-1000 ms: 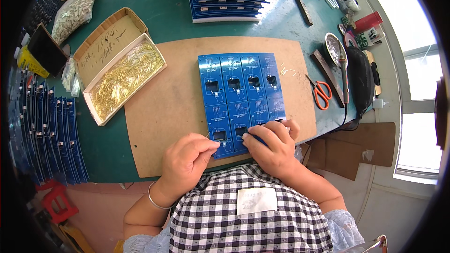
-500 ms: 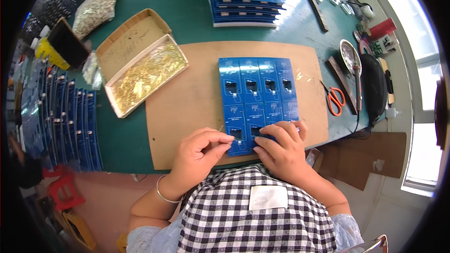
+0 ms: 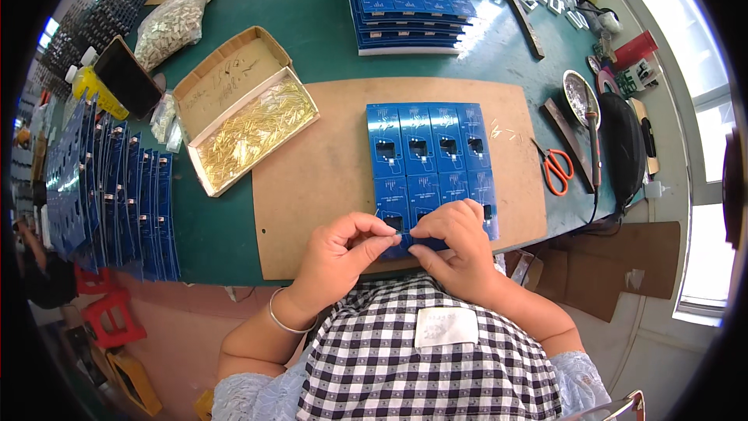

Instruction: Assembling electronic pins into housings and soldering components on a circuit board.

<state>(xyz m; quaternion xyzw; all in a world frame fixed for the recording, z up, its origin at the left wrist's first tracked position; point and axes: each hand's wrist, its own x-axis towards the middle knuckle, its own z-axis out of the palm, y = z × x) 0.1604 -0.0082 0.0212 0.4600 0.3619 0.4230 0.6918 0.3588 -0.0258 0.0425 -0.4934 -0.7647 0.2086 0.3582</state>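
1. In the head view, the blue board point(image 3: 417, 125) lies on the brown mat point(image 3: 312, 210), in front of the person; its near edge is partly covered by both hands.
2. The left hand point(image 3: 336, 253) is at the near left corner of the board. The tips of its thumb and index finger are pressed together; I cannot tell whether something very small is between them.
3. The right hand point(image 3: 463, 245) is over the near part of the board. Its thumb and index finger are spread a little, with a gap between the tips; its other fingers are folded and hard to see.
4. The far stack point(image 3: 413, 4) of blue boards is cut by the upper edge, and the boards point(image 3: 117, 195) standing at left become dark toward the rim.
5. The board is flat, glossy and rectangular, with dark, nearly square openings in rows. The mat looks smooth and matt.
6. To the left, a carton box point(image 3: 201, 157) holds many thin, shiny, golden pins point(image 3: 249, 132).
7. Behind it is a wrinkled clear bag point(image 3: 173, 27) with pale small pieces.
8. To the right are scissors point(image 3: 555, 173) with orange loop handles.
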